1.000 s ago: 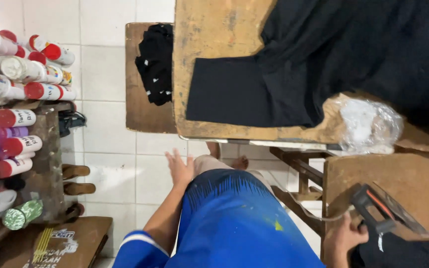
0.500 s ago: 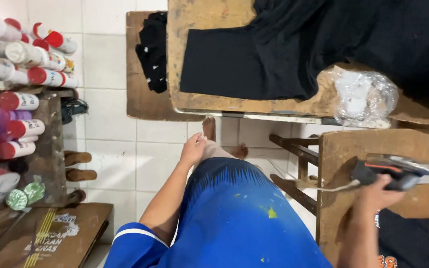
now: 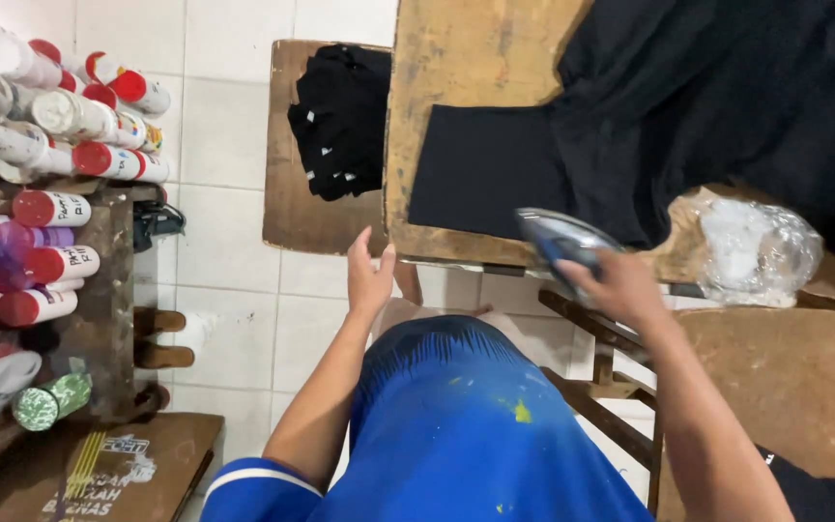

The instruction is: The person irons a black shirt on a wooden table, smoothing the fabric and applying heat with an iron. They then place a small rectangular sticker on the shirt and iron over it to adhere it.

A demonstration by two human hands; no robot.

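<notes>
Head view, right hand: the right hand was clamped around the handle of a clothes iron, fingers curled tight on it.
Head view, iron: the clothes iron was blurry; it was held over the near edge of the wooden table, just by the black garment.
Head view, left hand: the left hand was open, fingers together and straight, holding nothing. It was near the table's front corner; whether it touched the wood could not be told.
Head view, black garment: it lay spread flat on the table, one sleeve reaching toward the left hand.
Head view, plastic bag: a crumpled clear plastic bag sat on the table edge, just right of the iron.
Head view, folded pile: a stack of black clothes lay on a small wooden board left of the table.
Head view, shelf: many spray cans with red caps lay on a shelf at the far left.
Head view, clothes: the person wore blue shorts with yellow spots.
</notes>
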